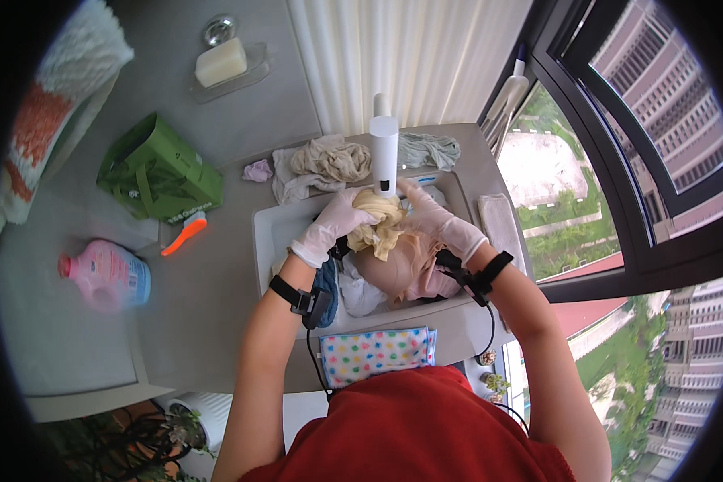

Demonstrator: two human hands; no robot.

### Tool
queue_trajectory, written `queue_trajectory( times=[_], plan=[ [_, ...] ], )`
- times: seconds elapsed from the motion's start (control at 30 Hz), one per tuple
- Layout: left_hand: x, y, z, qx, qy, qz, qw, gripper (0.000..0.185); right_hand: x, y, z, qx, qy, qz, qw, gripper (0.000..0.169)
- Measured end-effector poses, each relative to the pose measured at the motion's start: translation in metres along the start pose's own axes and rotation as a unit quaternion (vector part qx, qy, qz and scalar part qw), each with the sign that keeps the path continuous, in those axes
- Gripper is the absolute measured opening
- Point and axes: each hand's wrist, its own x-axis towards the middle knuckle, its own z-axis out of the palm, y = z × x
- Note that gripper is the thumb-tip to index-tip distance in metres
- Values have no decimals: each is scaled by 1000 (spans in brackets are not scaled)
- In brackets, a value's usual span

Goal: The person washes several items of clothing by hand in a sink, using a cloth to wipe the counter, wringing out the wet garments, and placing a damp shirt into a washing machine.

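Observation:
Under the white tap [384, 153], a pale yellow cloth [378, 220] hangs bunched above the sink [264, 241]. My left hand [336, 223], in a thin whitish glove, grips its left side. On the other side my right hand [434, 220], gloved alike, has its fingers spread, with the thumb close to the cloth; whether it touches is not clear. Below both hands the sink holds a beige moulded garment [388, 268], a white cloth [358, 292], a blue cloth [326, 295] and pink fabric [437, 274].
Wrung cloths, one beige [331, 158] and one grey-green [429, 149], lie behind the sink. Leftward are an orange-handled brush [184, 237], a green bag [162, 172], a pink detergent bottle [108, 274] and a soap bar [221, 62]. A dotted towel [376, 355] covers the front edge; a window [578, 181] stands right.

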Motion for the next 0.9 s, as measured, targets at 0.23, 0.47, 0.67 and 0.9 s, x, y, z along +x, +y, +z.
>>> queue_trajectory(
  times=[0.23,0.47,0.67,0.9],
  plan=[
    [-4,-21,-4,49,146,-13,988,44,19,-7,4,334,55,306,890,36],
    [7,-102,2,171,150,-17,974,72,20,-21,3,461,178,285,821,36],
    [32,-127,32,-53,94,2,994,84,4,-26,-28,693,174,218,664,43],
    [47,-136,48,66,122,-123,983,31,-6,-29,-71,784,206,250,529,41]
  ],
)
